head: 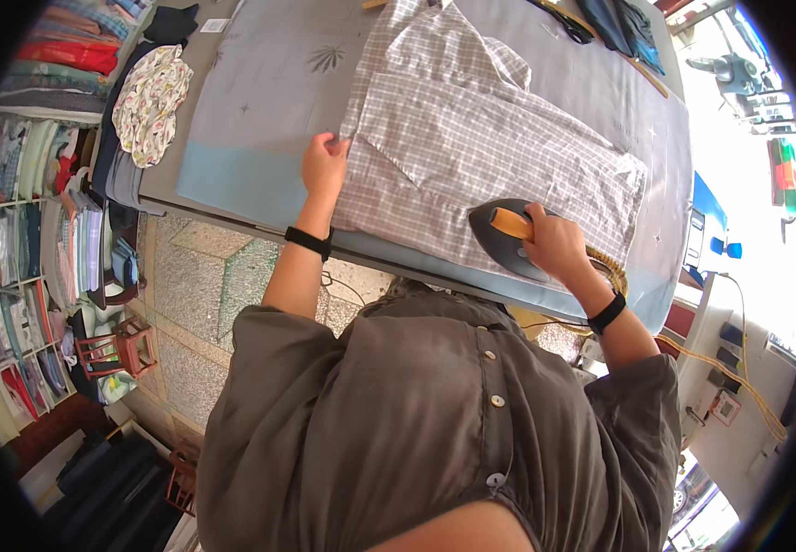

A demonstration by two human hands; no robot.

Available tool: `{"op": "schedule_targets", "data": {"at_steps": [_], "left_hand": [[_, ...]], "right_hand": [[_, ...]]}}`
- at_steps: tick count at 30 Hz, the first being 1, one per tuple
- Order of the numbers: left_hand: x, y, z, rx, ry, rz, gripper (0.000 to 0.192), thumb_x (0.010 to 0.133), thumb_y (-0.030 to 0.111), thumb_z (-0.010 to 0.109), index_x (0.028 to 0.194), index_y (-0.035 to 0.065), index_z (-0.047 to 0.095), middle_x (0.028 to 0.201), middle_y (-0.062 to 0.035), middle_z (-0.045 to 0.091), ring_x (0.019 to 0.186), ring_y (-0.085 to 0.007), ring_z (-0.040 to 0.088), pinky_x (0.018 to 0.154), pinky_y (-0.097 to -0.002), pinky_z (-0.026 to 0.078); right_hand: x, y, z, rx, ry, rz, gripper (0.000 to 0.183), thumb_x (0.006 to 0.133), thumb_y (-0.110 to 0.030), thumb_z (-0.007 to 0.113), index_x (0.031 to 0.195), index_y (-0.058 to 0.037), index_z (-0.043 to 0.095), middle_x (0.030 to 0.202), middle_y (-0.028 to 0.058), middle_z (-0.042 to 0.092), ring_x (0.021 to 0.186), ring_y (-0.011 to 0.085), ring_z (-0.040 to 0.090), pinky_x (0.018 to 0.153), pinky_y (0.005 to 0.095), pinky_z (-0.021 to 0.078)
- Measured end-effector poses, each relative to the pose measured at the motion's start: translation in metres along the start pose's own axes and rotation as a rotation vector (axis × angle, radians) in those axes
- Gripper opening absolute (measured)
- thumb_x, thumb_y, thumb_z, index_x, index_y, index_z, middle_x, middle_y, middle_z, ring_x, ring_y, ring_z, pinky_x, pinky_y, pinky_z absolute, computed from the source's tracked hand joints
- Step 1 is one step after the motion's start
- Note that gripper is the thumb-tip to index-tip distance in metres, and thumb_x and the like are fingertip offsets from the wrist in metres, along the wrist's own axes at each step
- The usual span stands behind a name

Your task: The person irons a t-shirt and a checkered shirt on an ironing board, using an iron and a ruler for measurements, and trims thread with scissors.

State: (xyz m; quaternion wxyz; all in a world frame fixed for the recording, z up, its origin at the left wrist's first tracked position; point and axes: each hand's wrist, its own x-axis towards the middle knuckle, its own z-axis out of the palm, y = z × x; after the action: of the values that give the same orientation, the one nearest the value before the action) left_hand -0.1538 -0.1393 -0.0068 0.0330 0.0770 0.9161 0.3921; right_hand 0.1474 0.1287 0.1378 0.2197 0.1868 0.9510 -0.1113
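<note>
A checked grey-and-white shirt [467,145] lies spread on the padded grey cloth of a table, its patch pocket facing up near the left edge. My right hand [555,243] is closed around the orange handle of a dark electric iron [501,238], which rests on the lower part of the shirt. The iron's yellowish braided cord [610,269] runs off behind my wrist. At the shirt's left edge, my left hand [325,164] has its fingertips bent against the fabric; whether they pinch it is not clear.
Black-handled scissors [574,29], dark folded cloth and a wooden ruler [646,77] lie at the table's far right. A crumpled floral cloth [151,103] lies on the left. Shelves of folded fabric [22,165] and a small wooden stool [134,347] stand left. The cord hangs at right.
</note>
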Motion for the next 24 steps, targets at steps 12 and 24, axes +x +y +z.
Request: {"op": "schedule_targets", "data": {"at_steps": [12, 24], "left_hand": [[0.023, -0.01, 0.0, -0.253, -0.145, 0.06, 0.026, 0.09, 0.025, 0.069, 0.104, 0.0035, 0.063, 0.083, -0.011, 0.066, 0.071, -0.0222, 0.063, 0.067, -0.0368, 0.049], [0.011, 0.04, -0.004, 0.096, -0.158, 0.163, 0.024, 0.083, 0.025, 0.076, 0.09, 0.0063, 0.063, 0.087, -0.0086, 0.065, 0.075, -0.0245, 0.061, 0.068, -0.0381, 0.05]], "right_hand": [[0.013, -0.031, 0.0, 0.005, 0.034, -0.004, 0.043, 0.082, -0.021, 0.066, 0.119, -0.0058, 0.05, 0.075, 0.0113, 0.067, 0.073, 0.0337, 0.068, 0.064, 0.0472, 0.053], [0.032, -0.066, -0.001, 0.002, 0.073, 0.028, 0.037, 0.083, -0.022, 0.067, 0.111, -0.0053, 0.05, 0.076, 0.0121, 0.068, 0.072, 0.0337, 0.069, 0.062, 0.0466, 0.0538]]}}
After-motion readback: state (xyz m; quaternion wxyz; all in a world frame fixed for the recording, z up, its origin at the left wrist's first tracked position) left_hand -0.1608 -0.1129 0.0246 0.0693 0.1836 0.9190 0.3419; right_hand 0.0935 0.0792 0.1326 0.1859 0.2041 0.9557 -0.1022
